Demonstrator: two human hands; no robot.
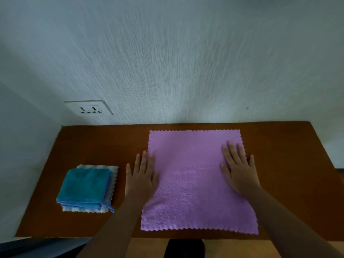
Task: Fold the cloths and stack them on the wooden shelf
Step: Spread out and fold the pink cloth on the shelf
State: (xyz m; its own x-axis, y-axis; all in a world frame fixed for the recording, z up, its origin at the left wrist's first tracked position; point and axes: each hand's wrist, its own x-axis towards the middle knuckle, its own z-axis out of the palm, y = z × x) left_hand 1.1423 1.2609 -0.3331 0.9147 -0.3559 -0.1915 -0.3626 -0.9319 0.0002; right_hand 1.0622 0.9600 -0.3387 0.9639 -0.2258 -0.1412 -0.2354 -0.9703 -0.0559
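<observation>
The left hand [141,176] lies flat with straight fingers, straddling the left edge of the purple cloth [197,181], its outer fingers on bare wood. The right hand [239,170] presses flat, fingers spread, just inside the cloth's right edge. The cloth is spread unfolded on the wooden shelf [290,174], its near scalloped edge close to the shelf's front edge. Bare wood shows right of it. The folded teal cloth [84,187] tops a white cloth [111,183] left, near the left hand.

I see only the scalloped edges of the white cloth [114,175] under the teal cloth [83,185]. The wall [186,62] looks streaked and blurred.
</observation>
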